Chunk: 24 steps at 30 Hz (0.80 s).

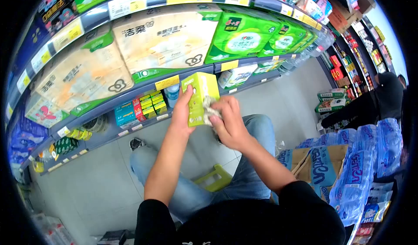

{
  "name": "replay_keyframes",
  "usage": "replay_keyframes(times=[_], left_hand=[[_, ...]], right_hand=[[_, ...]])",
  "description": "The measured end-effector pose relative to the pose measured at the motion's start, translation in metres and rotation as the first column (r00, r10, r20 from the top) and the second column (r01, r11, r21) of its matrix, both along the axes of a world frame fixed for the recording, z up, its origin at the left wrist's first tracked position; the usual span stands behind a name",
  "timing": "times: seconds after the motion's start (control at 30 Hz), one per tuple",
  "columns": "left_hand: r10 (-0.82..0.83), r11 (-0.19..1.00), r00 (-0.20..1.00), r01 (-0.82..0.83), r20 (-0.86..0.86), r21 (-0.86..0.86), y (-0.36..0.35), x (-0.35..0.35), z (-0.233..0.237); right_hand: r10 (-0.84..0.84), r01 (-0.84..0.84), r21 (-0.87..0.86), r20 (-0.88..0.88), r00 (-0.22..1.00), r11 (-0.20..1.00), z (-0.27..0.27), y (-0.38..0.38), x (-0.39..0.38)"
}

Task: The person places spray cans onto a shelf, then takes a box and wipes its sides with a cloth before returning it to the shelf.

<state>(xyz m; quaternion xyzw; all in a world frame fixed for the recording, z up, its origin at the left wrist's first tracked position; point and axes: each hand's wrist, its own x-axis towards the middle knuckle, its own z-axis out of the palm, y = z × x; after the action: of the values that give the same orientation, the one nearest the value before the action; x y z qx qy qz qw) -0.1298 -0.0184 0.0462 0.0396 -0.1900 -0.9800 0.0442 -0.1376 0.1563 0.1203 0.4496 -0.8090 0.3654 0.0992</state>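
Observation:
My left hand [181, 114] grips a yellow-green box [197, 98] by its left side and holds it upright in front of the shelf. My right hand [231, 124] is closed on a crumpled greyish-white cloth [209, 109], pressed against the box's right side. The cloth hides part of the printed face. Just behind the box, on the lower shelf, are a light blue container [172, 96] and small yellow-and-green boxes [152, 104].
Large tissue packs [163, 40] and green packs [242, 32] line the shelf ahead. A green stool [216, 179] sits between my knees. At right are blue-wrapped bottle packs [355, 179] and an opened carton [320, 168]. Another person's dark sleeve [385, 97] shows at far right.

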Motion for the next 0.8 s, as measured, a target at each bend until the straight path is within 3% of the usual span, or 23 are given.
replay_keyframes(times=[0.1, 0.2, 0.23, 0.3, 0.33, 0.37, 0.4, 0.5, 0.6, 0.7, 0.73, 0.8], left_hand=[[0.072, 0.997, 0.992, -0.073, 0.106, 0.004, 0.005, 0.002, 0.011], [0.017, 0.993, 0.999, -0.014, -0.027, 0.115, 0.007, 0.008, 0.017], [0.019, 0.988, 0.996, -0.005, -0.091, 0.153, 0.008, 0.010, 0.021], [0.061, 0.997, 0.995, -0.058, -0.082, 0.040, 0.010, 0.010, 0.027], [0.084, 0.996, 0.993, -0.086, -0.078, -0.015, 0.012, 0.010, 0.029], [0.109, 0.991, 0.992, -0.113, -0.071, -0.069, 0.015, 0.012, 0.029], [0.001, 0.999, 0.995, -0.006, -0.102, -0.048, 0.012, 0.009, 0.018], [-0.101, 0.969, 0.961, 0.153, -0.256, 0.192, 0.010, 0.013, 0.007], [-0.021, 0.983, 0.982, 0.054, -0.185, 0.175, 0.001, 0.010, 0.008], [-0.013, 0.986, 0.985, 0.041, -0.171, 0.159, -0.005, 0.014, 0.017], [-0.030, 0.988, 0.987, 0.053, -0.159, 0.143, -0.007, 0.015, 0.017], [-0.081, 0.988, 0.986, 0.098, -0.149, 0.116, -0.004, 0.014, 0.014]], right_hand=[[0.064, -0.062, -0.032, 0.075, 0.995, 0.998, -0.004, 0.006, 0.005], [0.063, -0.051, -0.107, 0.115, 0.991, 0.993, -0.002, 0.011, -0.016], [0.049, -0.013, -0.161, 0.223, 0.974, 0.987, -0.009, 0.014, -0.020], [0.050, 0.067, -0.261, 0.417, 0.908, 0.963, -0.014, 0.011, -0.030], [0.180, 0.111, -0.383, 0.646, 0.742, 0.917, -0.015, 0.012, -0.027], [0.213, 0.139, -0.442, 0.655, 0.725, 0.886, -0.014, 0.008, -0.025], [0.247, 0.170, -0.496, 0.665, 0.705, 0.852, -0.015, 0.002, -0.021], [0.292, 0.228, -0.569, 0.676, 0.676, 0.790, -0.016, -0.012, -0.014], [0.313, 0.260, -0.579, 0.704, 0.638, 0.773, -0.012, -0.018, -0.003], [0.275, 0.206, -0.612, 0.598, 0.753, 0.764, -0.001, -0.007, 0.015], [0.125, 0.132, -0.607, 0.361, 0.924, 0.783, 0.000, -0.005, 0.011], [0.100, -0.103, -0.297, -0.024, 0.995, 0.949, 0.027, -0.001, 0.012]])
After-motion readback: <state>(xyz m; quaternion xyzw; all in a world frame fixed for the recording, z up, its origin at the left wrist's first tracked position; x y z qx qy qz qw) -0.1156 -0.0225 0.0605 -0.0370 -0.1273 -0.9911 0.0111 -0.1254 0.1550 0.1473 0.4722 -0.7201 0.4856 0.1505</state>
